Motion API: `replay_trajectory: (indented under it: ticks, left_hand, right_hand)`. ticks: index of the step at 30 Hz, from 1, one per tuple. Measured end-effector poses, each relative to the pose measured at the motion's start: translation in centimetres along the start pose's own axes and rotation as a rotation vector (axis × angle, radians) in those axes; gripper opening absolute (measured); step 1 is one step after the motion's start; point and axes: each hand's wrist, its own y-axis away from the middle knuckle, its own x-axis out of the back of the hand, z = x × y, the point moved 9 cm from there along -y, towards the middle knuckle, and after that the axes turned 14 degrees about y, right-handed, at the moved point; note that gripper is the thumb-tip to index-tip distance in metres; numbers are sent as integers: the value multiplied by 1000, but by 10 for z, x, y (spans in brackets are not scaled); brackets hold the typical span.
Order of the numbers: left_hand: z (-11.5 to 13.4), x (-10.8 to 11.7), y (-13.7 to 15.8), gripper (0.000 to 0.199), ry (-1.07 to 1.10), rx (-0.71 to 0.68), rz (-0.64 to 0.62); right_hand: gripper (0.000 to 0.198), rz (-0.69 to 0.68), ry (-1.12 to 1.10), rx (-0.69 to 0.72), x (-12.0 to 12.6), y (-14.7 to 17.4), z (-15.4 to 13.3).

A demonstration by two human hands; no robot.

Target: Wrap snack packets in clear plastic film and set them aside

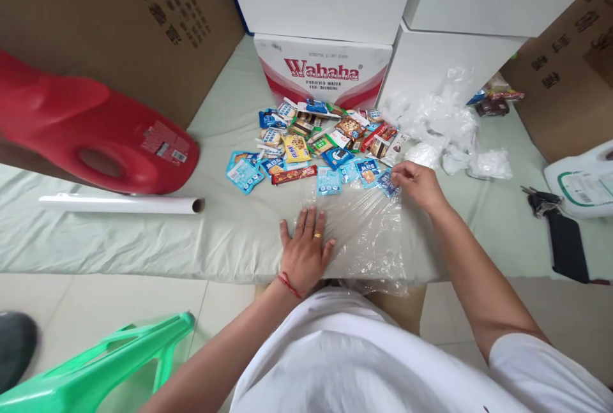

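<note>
A clear plastic bag [368, 234] lies flat and wrinkled on the cloth, its lower end hanging over the front edge. My left hand [305, 248] rests palm down at the bag's left side, fingers spread. At the upper right corner my right hand [421, 186] is closed in a pinch, seemingly on the bag's edge. Just by those fingertips is a dark blue snack packet [387, 183]. Light blue packets [328, 180] and a red wafer bar [294, 174] lie along the bag's far edge. Behind them spreads a pile of wrapped snacks [297, 148].
A Wahaha carton [325, 71] and white boxes [460, 55] stand behind the snacks. Crumpled clear plastic [435, 122] lies right of the pile. At left are a red jug [105, 126] and a white roll [119, 203]; at right, keys [543, 202] and a black phone [567, 247].
</note>
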Motion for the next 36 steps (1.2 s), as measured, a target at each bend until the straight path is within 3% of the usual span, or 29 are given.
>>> replay_trajectory:
  ticks: [3, 5, 6, 9, 11, 13, 15, 18, 21, 23, 27, 30, 32, 36]
  left_hand:
    - [-1, -1, 0, 62, 13, 27, 34]
    - [-1, 0, 0, 61, 26, 40, 43]
    - [-1, 1, -1, 60, 31, 46, 44]
    - [-5, 8, -4, 57, 28, 72, 47]
    - [-13, 16, -8, 56, 7, 97, 60]
    - [-25, 23, -11, 56, -10, 138, 78]
    - [-38, 27, -13, 56, -8, 170, 74]
    - [-50, 29, -13, 56, 12, 177, 65]
    - [-54, 36, -10, 56, 13, 168, 135]
    - [-52, 37, -9, 55, 10, 133, 147]
    - [-50, 28, -11, 56, 22, 70, 68]
    - [-53, 26, -12, 57, 33, 63, 69]
    - [-53, 26, -13, 58, 42, 52, 83]
    - [-52, 27, -14, 58, 52, 39, 98]
  right_hand:
    - [27, 201, 348, 123, 23, 22, -37]
    - [30, 286, 401, 258, 23, 56, -74]
    - [31, 262, 382, 356, 13, 76, -92]
    - [43, -15, 380, 681, -48, 141, -130]
    - [56, -146, 426, 704, -83, 172, -123]
    - [66, -222, 433, 665, -102, 190, -103]
    - [73, -271, 391, 639, -105, 201, -83]
    - [79, -338, 240, 621, -87, 203, -69]
    - [64, -317, 30, 507, -50, 178, -63]
    - [46, -205, -55, 309, -21, 142, -47]
    - [35, 31, 45, -67, 24, 51, 0]
    - [28, 18, 369, -193, 27, -17, 18]
    - [36, -49, 615, -275, 20, -49, 23]
    - [55, -95, 845, -303, 5, -81, 8]
